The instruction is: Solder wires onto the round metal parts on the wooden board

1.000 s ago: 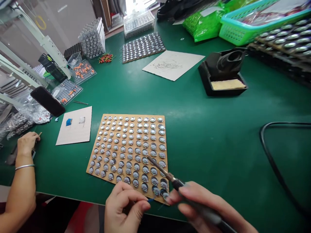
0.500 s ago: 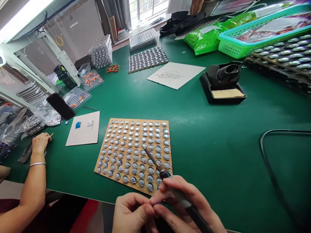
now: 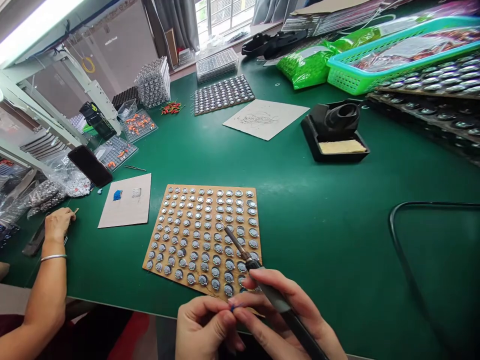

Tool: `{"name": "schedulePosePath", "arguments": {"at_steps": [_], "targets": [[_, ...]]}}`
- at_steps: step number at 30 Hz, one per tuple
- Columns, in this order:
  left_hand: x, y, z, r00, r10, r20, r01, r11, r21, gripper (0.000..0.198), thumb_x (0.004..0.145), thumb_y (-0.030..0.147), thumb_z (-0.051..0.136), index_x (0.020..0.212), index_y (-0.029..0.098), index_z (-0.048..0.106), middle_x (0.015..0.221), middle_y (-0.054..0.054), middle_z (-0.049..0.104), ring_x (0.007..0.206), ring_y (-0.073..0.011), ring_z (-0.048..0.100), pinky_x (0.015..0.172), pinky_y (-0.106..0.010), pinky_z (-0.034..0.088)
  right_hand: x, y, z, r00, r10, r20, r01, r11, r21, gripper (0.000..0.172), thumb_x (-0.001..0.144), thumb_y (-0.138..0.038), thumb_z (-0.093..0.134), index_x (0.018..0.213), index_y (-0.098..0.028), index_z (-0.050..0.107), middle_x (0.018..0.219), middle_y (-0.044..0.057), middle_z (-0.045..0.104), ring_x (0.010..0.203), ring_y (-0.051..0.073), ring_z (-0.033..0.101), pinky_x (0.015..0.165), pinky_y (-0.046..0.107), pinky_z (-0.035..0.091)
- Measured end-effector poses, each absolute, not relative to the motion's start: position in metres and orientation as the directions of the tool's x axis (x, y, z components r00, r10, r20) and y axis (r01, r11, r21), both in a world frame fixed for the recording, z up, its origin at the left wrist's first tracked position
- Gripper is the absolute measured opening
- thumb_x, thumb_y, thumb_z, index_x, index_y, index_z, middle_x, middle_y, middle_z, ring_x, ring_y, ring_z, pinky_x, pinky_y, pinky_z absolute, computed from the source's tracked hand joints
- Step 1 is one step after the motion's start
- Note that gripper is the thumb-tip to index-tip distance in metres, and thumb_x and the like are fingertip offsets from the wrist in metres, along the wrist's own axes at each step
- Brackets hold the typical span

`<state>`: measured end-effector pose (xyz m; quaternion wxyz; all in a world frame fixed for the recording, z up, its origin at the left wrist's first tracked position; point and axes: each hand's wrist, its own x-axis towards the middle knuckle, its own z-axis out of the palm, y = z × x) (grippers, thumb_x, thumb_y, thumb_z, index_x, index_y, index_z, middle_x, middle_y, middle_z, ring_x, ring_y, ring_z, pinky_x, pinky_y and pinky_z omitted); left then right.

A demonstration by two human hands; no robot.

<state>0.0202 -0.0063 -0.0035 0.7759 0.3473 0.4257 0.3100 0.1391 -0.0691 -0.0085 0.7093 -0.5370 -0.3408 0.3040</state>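
Observation:
My right hand (image 3: 290, 312) is closed around a soldering iron (image 3: 279, 299), its tip pointing up and left over the board. Its thumb and fingertips meet those of my left hand (image 3: 204, 325). Pinched between both hands is a bit of thin blue wire (image 3: 232, 307), mostly covered by fingers. Just beyond lies a brown board (image 3: 202, 239) set with rows of small round silver parts. Left of it, a pale card (image 3: 125, 212) carries a bundle of blue wires (image 3: 117, 195) and a whitish bundle (image 3: 136, 192).
A black soldering iron stand (image 3: 335, 132) with a yellow sponge is at the back right. A black cable (image 3: 397, 240) curves along the right. Another person's hand (image 3: 59, 222) rests at the left. Behind are a phone (image 3: 90, 165), a second card (image 3: 266, 120) and a turquoise basket (image 3: 347, 77).
The view has shifted slightly to the right. My hands stay pinched together, and more of the blue wire shows between the fingertips. A hand at the far back is no longer visible.

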Motion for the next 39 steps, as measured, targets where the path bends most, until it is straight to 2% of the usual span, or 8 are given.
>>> {"name": "schedulePosePath", "arguments": {"at_steps": [4,13,19,26,30,32,35,39], "targets": [[0.019,-0.007,-0.006,0.446,0.775,-0.447,-0.188,0.570,0.800,0.031,0.060,0.041,0.090,0.067,0.014,0.077,0.046,-0.001,0.064,0.036,-0.0060,0.055,0.037,-0.011,0.040,0.142,-0.071,-0.012,0.573,0.782,0.244,0.071,0.249,-0.966,0.048,0.087,-0.018,0.066,0.128,-0.035,0.050,0.092,-0.001,0.072,0.089,0.015,0.072,0.083,0.023,0.059],[0.019,-0.008,-0.013,0.469,0.756,-0.457,-0.209,0.598,0.774,0.030,0.061,0.041,0.090,0.070,0.015,0.076,0.046,0.001,0.063,0.035,-0.0059,0.055,0.035,-0.010,0.038,0.139,-0.072,-0.018,0.564,0.775,0.284,0.113,0.268,-0.957,0.047,0.089,-0.016,0.062,0.131,-0.030,0.046,0.095,0.002,0.070,0.088,0.018,0.071,0.081,0.030,0.060],[0.020,-0.007,-0.008,0.453,0.748,-0.485,-0.165,0.605,0.779,0.033,0.059,0.042,0.090,0.068,0.013,0.076,0.045,0.000,0.063,0.036,-0.0063,0.055,0.037,-0.011,0.038,0.149,-0.073,-0.015,0.504,0.733,0.457,0.427,0.248,-0.869,0.049,0.087,-0.012,0.063,0.131,-0.025,0.047,0.088,0.000,0.071,0.100,0.015,0.066,0.097,0.026,0.051],[0.023,-0.006,0.004,0.410,0.746,-0.525,-0.057,0.596,0.801,0.038,0.059,0.046,0.089,0.064,0.012,0.072,0.045,0.000,0.063,0.037,-0.0054,0.053,0.040,-0.012,0.035,0.154,-0.077,-0.006,0.386,0.793,0.472,0.511,0.242,-0.825,0.048,0.090,-0.006,0.057,0.133,-0.024,0.047,0.113,0.006,0.054,0.081,0.008,0.071,0.080,0.015,0.057],[0.021,-0.005,0.005,0.429,0.744,-0.513,0.052,0.547,0.836,0.043,0.063,0.053,0.085,0.068,0.012,0.071,0.045,0.002,0.058,0.037,-0.0048,0.048,0.040,-0.014,0.032,0.156,-0.080,-0.009,0.353,0.808,0.472,0.518,0.251,-0.818,0.051,0.091,-0.007,0.056,0.136,-0.030,0.048,0.119,0.006,0.052,0.086,0.010,0.071,0.079,0.016,0.058],[0.019,-0.003,0.006,0.410,0.795,-0.448,0.164,0.419,0.893,0.038,0.071,0.051,0.080,0.069,0.014,0.070,0.049,0.003,0.057,0.040,-0.0055,0.047,0.042,-0.016,0.033,0.163,-0.080,-0.012,0.351,0.806,0.477,0.481,0.282,-0.830,0.046,0.092,-0.011,0.055,0.133,-0.033,0.054,0.116,0.005,0.055,0.088,0.012,0.071,0.075,0.017,0.059],[0.016,-0.001,0.009,0.403,0.908,-0.115,0.335,-0.030,0.942,0.020,0.084,0.035,0.070,0.071,0.019,0.069,0.065,0.000,0.063,0.057,-0.0107,0.055,0.055,-0.021,0.041,0.176,-0.082,-0.014,0.430,0.750,0.502,0.480,0.281,-0.831,0.033,0.095,-0.023,0.055,0.126,-0.032,0.061,0.106,0.004,0.061,0.084,0.013,0.070,0.066,0.016,0.059],[0.016,0.002,0.006,0.481,0.831,0.279,0.475,-0.515,0.713,0.013,0.087,0.016,0.061,0.079,0.022,0.068,0.076,0.000,0.061,0.075,-0.0157,0.056,0.071,-0.027,0.042,0.185,-0.089,-0.015,0.551,0.659,0.512,0.478,0.254,-0.841,0.037,0.095,-0.045,0.053,0.126,-0.027,0.062,0.098,0.007,0.065,0.084,0.017,0.066,0.068,0.024,0.058]]}}
